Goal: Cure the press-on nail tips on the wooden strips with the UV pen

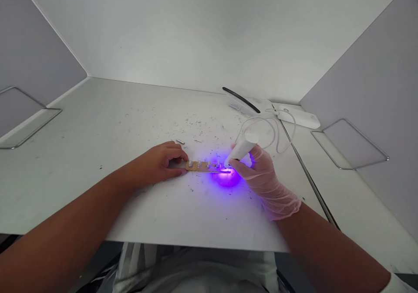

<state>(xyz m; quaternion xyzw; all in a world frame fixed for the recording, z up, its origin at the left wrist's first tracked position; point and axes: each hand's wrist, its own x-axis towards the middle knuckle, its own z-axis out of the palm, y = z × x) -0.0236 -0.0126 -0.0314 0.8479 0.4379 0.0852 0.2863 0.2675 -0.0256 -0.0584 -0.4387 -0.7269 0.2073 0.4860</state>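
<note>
My right hand (257, 171), in a thin translucent glove, is closed around a white handheld UV lamp (245, 145). The lamp points down and throws violet light over the right end of a narrow tan strip (202, 167). Several small clear pieces (208, 165) stand along this strip; they look like nail tips, but are too small to be sure. My bare left hand (168, 161) pinches the strip's left end between thumb and fingers and rests on the table. Just beyond its fingers lies a short metal cylinder (180, 141). The lamp hides part of the strip's right end.
A white cable (276, 132) loops behind the lamp to a white power-bank-like box (298, 115). A black curved bar (241, 99) lies by clear plastic at the back. Wire frames (349, 145) stand at both sides. Small debris dots the white table (130, 127).
</note>
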